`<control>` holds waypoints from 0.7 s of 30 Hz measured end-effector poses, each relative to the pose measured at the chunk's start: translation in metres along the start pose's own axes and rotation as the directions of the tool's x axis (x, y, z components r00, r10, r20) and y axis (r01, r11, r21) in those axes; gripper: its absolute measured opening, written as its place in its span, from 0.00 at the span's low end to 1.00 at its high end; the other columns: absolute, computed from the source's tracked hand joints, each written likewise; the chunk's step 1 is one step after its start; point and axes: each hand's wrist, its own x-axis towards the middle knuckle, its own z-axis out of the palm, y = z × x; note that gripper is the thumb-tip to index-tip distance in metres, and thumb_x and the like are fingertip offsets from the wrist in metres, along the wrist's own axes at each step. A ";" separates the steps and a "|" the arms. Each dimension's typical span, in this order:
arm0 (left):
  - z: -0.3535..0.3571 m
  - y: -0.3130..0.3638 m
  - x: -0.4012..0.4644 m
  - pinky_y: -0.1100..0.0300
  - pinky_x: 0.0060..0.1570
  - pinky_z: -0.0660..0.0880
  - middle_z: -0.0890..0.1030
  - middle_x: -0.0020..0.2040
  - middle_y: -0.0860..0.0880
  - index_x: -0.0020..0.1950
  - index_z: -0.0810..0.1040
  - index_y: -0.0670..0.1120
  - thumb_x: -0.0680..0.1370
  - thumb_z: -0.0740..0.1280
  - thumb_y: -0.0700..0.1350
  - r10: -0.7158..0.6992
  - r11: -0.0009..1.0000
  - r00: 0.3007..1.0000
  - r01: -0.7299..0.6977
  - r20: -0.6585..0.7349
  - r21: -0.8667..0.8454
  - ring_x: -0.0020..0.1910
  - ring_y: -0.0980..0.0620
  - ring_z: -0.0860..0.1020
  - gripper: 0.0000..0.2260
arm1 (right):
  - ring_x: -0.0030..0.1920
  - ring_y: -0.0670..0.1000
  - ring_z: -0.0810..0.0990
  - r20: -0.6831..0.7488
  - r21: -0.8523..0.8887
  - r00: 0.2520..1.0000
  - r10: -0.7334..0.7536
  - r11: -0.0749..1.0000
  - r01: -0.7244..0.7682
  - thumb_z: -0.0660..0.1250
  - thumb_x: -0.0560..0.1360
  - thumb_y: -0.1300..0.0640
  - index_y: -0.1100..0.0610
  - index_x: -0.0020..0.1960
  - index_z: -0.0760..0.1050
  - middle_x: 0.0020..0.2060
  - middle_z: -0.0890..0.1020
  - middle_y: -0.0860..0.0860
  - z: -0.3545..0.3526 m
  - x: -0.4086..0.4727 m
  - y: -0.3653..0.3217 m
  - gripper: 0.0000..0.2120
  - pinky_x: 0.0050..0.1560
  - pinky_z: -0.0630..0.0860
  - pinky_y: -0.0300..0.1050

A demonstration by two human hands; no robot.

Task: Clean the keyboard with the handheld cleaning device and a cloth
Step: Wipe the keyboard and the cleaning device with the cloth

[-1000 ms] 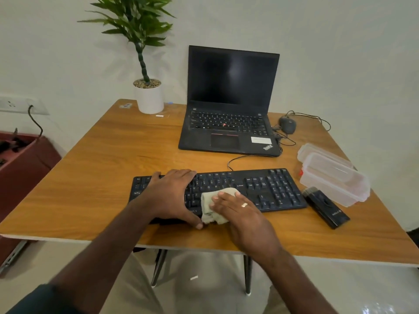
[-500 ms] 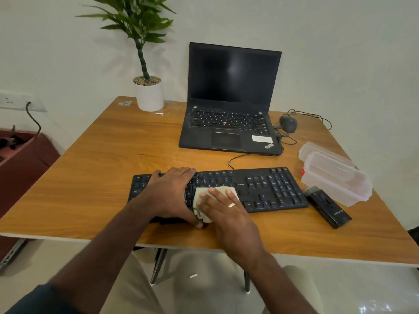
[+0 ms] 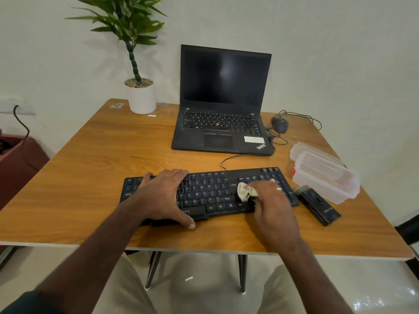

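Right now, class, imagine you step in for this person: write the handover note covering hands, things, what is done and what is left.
Left hand: flat on the keyboard's left end, steadying it.
Right hand: pressing the cloth on the keys right of centre.
Handheld cleaning device: lying on the table, right of the keyboard, untouched.
Done: cannot tell how much is wiped.
Left: probably the number pad, then put the cloth down.

On the wooden desk [image 3: 90, 177] a black keyboard [image 3: 210, 191] lies near the front edge. The left hand [image 3: 166, 196] rests flat over its left part, thumb on the near edge. The right hand [image 3: 268, 200] presses a pale cloth [image 3: 246, 191] onto the keys right of centre. A black handheld cleaning device [image 3: 317, 205] lies just right of the keyboard.
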 end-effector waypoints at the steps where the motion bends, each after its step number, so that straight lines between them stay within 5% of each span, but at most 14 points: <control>1: 0.000 0.000 0.000 0.37 0.77 0.49 0.55 0.81 0.55 0.81 0.46 0.55 0.54 0.71 0.79 -0.001 1.000 1.000 0.001 -0.001 0.001 0.78 0.52 0.56 0.64 | 0.60 0.48 0.75 -0.050 0.028 0.996 0.067 0.997 -0.066 0.64 0.78 0.67 0.55 0.63 0.78 0.58 0.81 0.51 0.001 0.003 -0.006 0.16 0.69 0.71 0.46; 3: 0.000 0.000 0.001 0.37 0.77 0.49 0.55 0.81 0.55 0.81 0.46 0.55 0.54 0.71 0.79 -0.001 1.000 1.000 0.001 0.001 0.002 0.78 0.53 0.56 0.64 | 0.66 0.50 0.75 -0.045 0.020 0.995 0.084 0.996 -0.083 0.65 0.79 0.65 0.54 0.66 0.78 0.63 0.81 0.51 0.006 0.007 -0.015 0.18 0.71 0.62 0.37; 6: -0.001 -0.001 0.000 0.37 0.77 0.49 0.55 0.81 0.55 0.81 0.46 0.55 0.54 0.71 0.79 0.005 1.000 1.000 -0.005 0.005 0.006 0.78 0.52 0.56 0.64 | 0.67 0.53 0.76 0.074 -0.093 0.997 -0.013 0.995 0.020 0.66 0.77 0.66 0.54 0.65 0.80 0.62 0.82 0.51 0.015 0.002 -0.017 0.19 0.76 0.62 0.49; 10: 0.000 -0.001 0.001 0.37 0.77 0.49 0.56 0.81 0.55 0.81 0.47 0.55 0.54 0.71 0.79 0.010 1.000 1.000 -0.010 -0.008 -0.005 0.78 0.53 0.56 0.64 | 0.62 0.52 0.77 0.074 -0.047 0.997 -0.038 0.998 0.041 0.66 0.75 0.68 0.57 0.60 0.81 0.56 0.84 0.52 0.011 0.000 -0.005 0.17 0.74 0.61 0.47; 14: 0.001 -0.001 0.000 0.37 0.77 0.49 0.56 0.81 0.55 0.81 0.47 0.56 0.54 0.71 0.79 0.011 1.000 1.000 -0.012 -0.012 -0.010 0.78 0.53 0.56 0.63 | 0.53 0.47 0.76 0.081 0.053 0.996 -0.045 0.998 0.041 0.60 0.79 0.63 0.56 0.57 0.80 0.51 0.82 0.50 0.007 0.008 -0.001 0.12 0.64 0.74 0.54; 18: -0.001 -0.001 -0.002 0.38 0.77 0.48 0.56 0.80 0.55 0.81 0.47 0.55 0.55 0.72 0.78 0.014 1.000 1.000 -0.015 -0.005 -0.023 0.78 0.53 0.57 0.63 | 0.54 0.42 0.77 -0.055 0.263 0.985 0.161 0.955 -0.141 0.62 0.80 0.66 0.53 0.61 0.79 0.52 0.81 0.45 -0.001 0.019 -0.003 0.14 0.58 0.78 0.48; 21: -0.001 0.000 -0.001 0.37 0.77 0.48 0.56 0.81 0.55 0.81 0.47 0.55 0.55 0.72 0.78 0.017 1.000 1.000 -0.017 -0.003 -0.010 0.78 0.52 0.56 0.63 | 0.59 0.46 0.77 -0.125 0.168 0.992 0.025 0.986 -0.004 0.62 0.78 0.66 0.55 0.64 0.79 0.56 0.82 0.47 0.004 0.010 -0.005 0.17 0.67 0.73 0.49</control>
